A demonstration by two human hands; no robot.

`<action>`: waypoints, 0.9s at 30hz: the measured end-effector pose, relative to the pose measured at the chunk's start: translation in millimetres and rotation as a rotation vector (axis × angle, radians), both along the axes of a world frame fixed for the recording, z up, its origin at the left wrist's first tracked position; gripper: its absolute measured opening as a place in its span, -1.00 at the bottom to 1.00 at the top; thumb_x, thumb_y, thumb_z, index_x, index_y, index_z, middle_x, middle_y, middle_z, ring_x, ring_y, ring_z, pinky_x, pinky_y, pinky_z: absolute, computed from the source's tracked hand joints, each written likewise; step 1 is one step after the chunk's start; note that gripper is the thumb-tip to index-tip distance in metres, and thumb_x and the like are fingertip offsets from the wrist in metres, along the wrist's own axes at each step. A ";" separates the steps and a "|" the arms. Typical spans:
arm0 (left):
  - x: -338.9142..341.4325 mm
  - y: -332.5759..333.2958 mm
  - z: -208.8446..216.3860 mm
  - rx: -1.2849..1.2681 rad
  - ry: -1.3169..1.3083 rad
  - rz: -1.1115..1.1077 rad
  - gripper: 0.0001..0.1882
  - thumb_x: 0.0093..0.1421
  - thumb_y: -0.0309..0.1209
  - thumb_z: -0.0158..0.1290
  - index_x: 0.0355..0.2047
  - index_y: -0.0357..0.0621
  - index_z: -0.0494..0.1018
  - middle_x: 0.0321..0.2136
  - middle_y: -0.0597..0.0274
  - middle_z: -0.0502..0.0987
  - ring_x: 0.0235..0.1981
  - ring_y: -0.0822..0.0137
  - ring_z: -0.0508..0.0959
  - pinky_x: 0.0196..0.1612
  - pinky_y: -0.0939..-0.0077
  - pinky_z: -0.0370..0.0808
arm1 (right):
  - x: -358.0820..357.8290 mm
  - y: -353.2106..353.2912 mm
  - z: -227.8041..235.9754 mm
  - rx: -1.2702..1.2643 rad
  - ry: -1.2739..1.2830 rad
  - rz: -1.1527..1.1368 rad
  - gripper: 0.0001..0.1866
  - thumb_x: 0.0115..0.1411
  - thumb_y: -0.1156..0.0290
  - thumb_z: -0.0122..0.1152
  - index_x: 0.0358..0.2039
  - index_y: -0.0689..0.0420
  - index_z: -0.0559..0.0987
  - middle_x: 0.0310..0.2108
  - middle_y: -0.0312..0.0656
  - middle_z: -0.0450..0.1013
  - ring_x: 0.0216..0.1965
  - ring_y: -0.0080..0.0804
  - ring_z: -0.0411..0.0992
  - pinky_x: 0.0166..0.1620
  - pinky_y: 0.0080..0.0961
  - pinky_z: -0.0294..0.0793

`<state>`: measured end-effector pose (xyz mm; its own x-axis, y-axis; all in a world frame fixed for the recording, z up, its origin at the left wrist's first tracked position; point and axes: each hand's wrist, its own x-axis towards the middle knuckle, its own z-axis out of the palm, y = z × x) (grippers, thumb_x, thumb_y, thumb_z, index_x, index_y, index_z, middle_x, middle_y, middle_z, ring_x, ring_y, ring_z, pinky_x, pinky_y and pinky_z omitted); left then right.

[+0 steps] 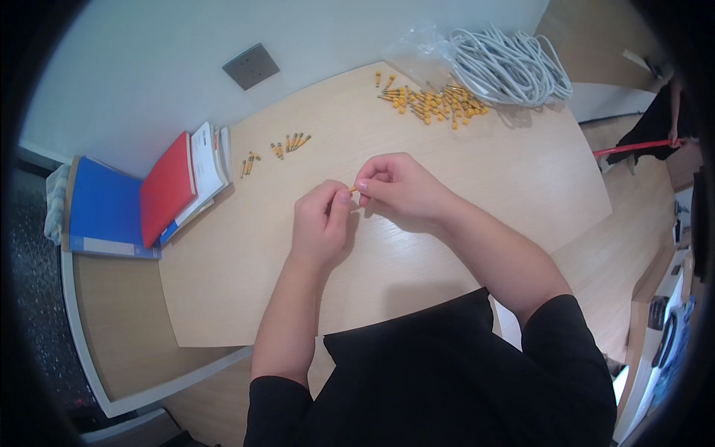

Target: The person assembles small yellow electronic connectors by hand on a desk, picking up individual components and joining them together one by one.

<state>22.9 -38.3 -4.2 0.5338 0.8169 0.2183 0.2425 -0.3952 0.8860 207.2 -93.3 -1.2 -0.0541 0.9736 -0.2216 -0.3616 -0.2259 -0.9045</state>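
Over the middle of the light wood table point(447, 246), my left hand point(319, 222) and my right hand point(402, 188) meet at their fingertips. Both pinch a small yellow piece point(353, 189), mostly hidden by the fingers, so its exact kind cannot be made out. Beyond my left hand lie a few slim yellow pieces with dark metal ends point(298, 141), some in a row. Farther back and to the right is a loose pile of similar yellow pieces point(439, 104).
A coil of grey cable point(510, 67) and a clear plastic bag point(421, 52) lie at the back right. At the left are a blue binder point(104, 205), a red folder point(167, 186) and white booklets point(205, 160). Far right, another person's hand point(674, 140) grips a red pole point(633, 147).
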 end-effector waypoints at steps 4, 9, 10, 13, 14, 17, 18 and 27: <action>0.7 1.5 -2.8 0.136 0.045 -0.024 -0.88 0.32 -0.55 0.07 -0.37 -0.31 0.53 -0.52 0.05 0.55 -0.53 0.20 0.53 -0.40 0.37 0.47 | -1.1 -0.9 3.4 -0.017 -0.048 -0.004 -0.90 0.39 0.51 0.16 -0.24 0.28 0.56 -0.41 -0.21 0.55 -0.44 -0.59 0.44 -0.40 -0.62 0.41; -1.1 4.0 -6.8 0.245 0.029 -0.041 -0.89 0.36 -0.54 0.08 -0.32 -0.32 0.55 -0.52 0.19 0.55 -0.53 0.44 0.45 -0.43 0.52 0.41 | -1.2 -1.5 4.2 -0.019 -0.052 0.004 -0.91 0.39 0.51 0.16 -0.24 0.27 0.56 -0.42 -0.23 0.53 -0.44 -0.58 0.44 -0.40 -0.62 0.41; -0.5 3.8 -6.5 0.254 0.026 -0.048 -0.89 0.36 -0.54 0.09 -0.32 -0.31 0.55 -0.52 0.20 0.55 -0.53 0.44 0.45 -0.43 0.52 0.41 | -1.1 -1.6 3.7 -0.019 -0.062 0.002 -0.91 0.39 0.51 0.16 -0.24 0.27 0.56 -0.43 -0.23 0.53 -0.45 -0.58 0.44 -0.40 -0.62 0.42; -1.1 4.4 -6.5 0.233 0.020 -0.021 -0.91 0.35 -0.55 0.10 -0.31 -0.31 0.55 -0.53 0.20 0.54 -0.53 0.44 0.44 -0.44 0.53 0.40 | -0.4 -0.5 2.2 -0.019 -0.045 0.015 -0.91 0.38 0.49 0.18 -0.25 0.26 0.57 -0.43 -0.25 0.52 -0.45 -0.59 0.43 -0.40 -0.61 0.43; -1.5 4.9 -6.3 0.233 0.020 -0.019 -0.91 0.35 -0.55 0.10 -0.31 -0.31 0.55 -0.53 0.20 0.54 -0.53 0.44 0.44 -0.44 0.53 0.40 | 0.1 -0.3 1.8 -0.018 -0.045 0.017 -0.91 0.38 0.49 0.18 -0.25 0.26 0.57 -0.43 -0.25 0.52 -0.45 -0.59 0.43 -0.40 -0.61 0.43; -2.2 6.3 -6.7 0.227 0.021 -0.016 -0.92 0.35 -0.56 0.10 -0.31 -0.31 0.54 -0.53 0.21 0.53 -0.54 0.44 0.43 -0.44 0.54 0.39 | 2.6 0.6 -1.4 -0.010 -0.108 0.056 -0.90 0.37 0.47 0.19 -0.27 0.24 0.57 -0.44 -0.26 0.51 -0.44 -0.58 0.43 -0.39 -0.60 0.44; -1.9 6.8 -7.6 0.243 0.021 -0.031 -0.92 0.35 -0.55 0.11 -0.31 -0.31 0.54 -0.53 0.22 0.52 -0.54 0.44 0.43 -0.45 0.54 0.39 | 3.9 1.4 -4.2 -0.007 -0.124 0.071 -0.89 0.37 0.47 0.20 -0.28 0.24 0.57 -0.44 -0.26 0.51 -0.44 -0.58 0.43 -0.38 -0.59 0.44; -2.1 5.9 0.6 0.209 0.056 0.068 -0.91 0.33 -0.53 0.11 -0.31 -0.31 0.54 -0.52 0.20 0.53 -0.51 0.43 0.51 -0.41 0.51 0.45 | 22.9 -0.3 24.0 -0.036 -0.204 -0.094 -0.86 0.33 0.41 0.20 -0.34 0.18 0.59 -0.48 -0.32 0.46 -0.49 -0.59 0.36 -0.40 -0.58 0.38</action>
